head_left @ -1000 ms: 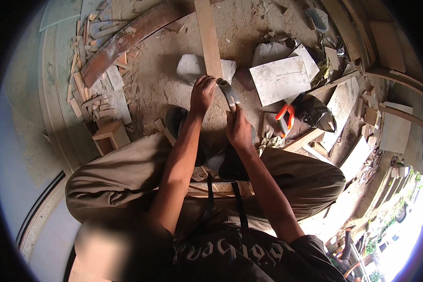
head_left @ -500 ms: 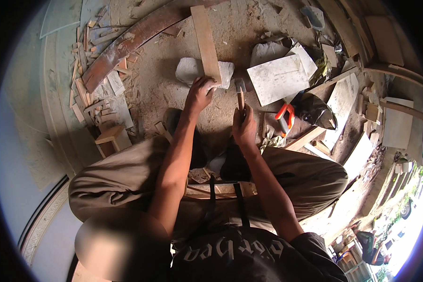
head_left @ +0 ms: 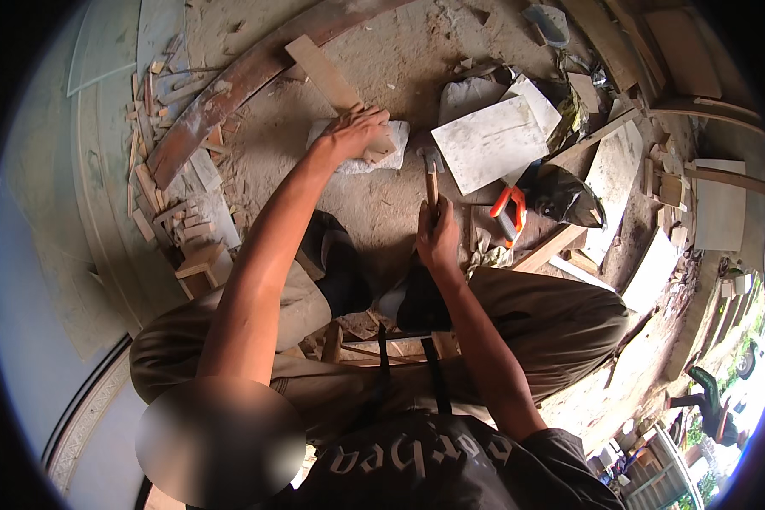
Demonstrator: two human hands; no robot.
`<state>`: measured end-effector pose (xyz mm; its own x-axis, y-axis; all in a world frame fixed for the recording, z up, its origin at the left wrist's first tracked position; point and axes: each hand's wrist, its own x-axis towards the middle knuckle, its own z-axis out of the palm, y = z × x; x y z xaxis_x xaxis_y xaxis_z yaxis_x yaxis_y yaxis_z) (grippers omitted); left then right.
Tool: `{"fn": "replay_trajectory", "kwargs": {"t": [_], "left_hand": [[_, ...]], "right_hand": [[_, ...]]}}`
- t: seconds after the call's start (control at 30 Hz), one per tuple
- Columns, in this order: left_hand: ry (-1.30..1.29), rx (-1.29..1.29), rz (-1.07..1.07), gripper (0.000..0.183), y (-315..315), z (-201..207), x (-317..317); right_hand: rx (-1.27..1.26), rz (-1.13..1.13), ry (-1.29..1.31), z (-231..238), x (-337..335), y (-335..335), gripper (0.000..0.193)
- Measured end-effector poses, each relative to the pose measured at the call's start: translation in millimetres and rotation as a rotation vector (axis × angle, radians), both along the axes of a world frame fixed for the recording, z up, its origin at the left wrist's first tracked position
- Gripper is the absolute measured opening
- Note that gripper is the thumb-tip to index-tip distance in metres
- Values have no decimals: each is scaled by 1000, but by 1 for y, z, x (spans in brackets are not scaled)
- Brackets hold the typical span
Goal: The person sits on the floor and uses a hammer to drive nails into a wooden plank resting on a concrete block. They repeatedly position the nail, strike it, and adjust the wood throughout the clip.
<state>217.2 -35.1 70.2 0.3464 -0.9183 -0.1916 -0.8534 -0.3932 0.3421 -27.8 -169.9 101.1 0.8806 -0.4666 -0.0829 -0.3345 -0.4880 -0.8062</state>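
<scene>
My left hand (head_left: 359, 134) lies across the near part of a flat wooden board (head_left: 321, 71), its fingers over the wood and gripping it. The board slants toward the far left, its near end resting on a pale stone block (head_left: 391, 161). My palm hides some of the wood and stone. To the right, my right hand (head_left: 438, 238) is closed around the wooden handle of a hammer (head_left: 432, 183). The hammer's metal head points away from me, just right of the stone and apart from it.
Right of the hammer lie a stained white panel (head_left: 493, 144), an orange-handled tool (head_left: 508, 217) and a black plastic bag (head_left: 569, 197). A curved brown timber (head_left: 204, 106) spans the far left, with wood scraps (head_left: 197, 225) beside it. A person (head_left: 714, 408) is at the far right.
The board has turned, its far end swinging left and its near end lying on the stone. My left hand has shifted from the board's near end onto its top; the hammer has barely moved.
</scene>
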Motion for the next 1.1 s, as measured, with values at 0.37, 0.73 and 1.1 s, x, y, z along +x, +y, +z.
{"fn": "replay_trajectory", "kwargs": {"t": [0.37,0.73,1.1], "left_hand": [[-104,-332,564,62,2,-52,-63],[-71,-517,710,59,-5,-48,-79],[-70,-515,697,60,-5,-47,-80]], "right_hand": [[21,-7,-32,2,9,3,27],[-4,136,-94,25,36,4,36],[-106,121,-177,12,29,9,35]]}}
